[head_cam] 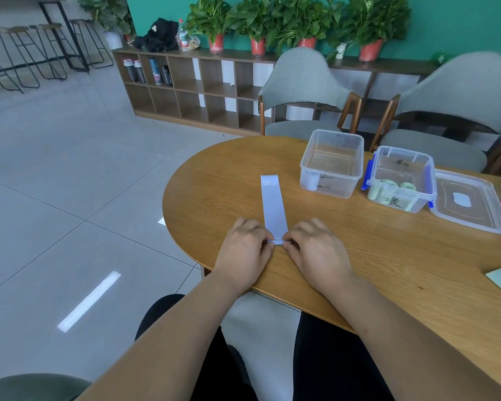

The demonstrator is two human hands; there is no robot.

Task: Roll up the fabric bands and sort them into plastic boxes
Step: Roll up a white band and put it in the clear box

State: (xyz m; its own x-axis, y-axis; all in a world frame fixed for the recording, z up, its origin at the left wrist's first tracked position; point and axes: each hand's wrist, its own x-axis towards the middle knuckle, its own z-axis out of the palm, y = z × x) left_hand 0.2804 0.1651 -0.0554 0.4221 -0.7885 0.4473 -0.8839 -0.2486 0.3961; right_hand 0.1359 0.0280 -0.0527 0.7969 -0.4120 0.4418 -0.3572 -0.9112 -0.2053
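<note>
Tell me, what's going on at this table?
A person is rolling up a lavender fabric band marked 20 LB on the wooden table. The left hand and right hand both pinch its near end, where only a small roll is formed; the rest lies flat. Beyond it, a clear plastic box holds a white roll, and a blue-clipped box holds green rolls.
</note>
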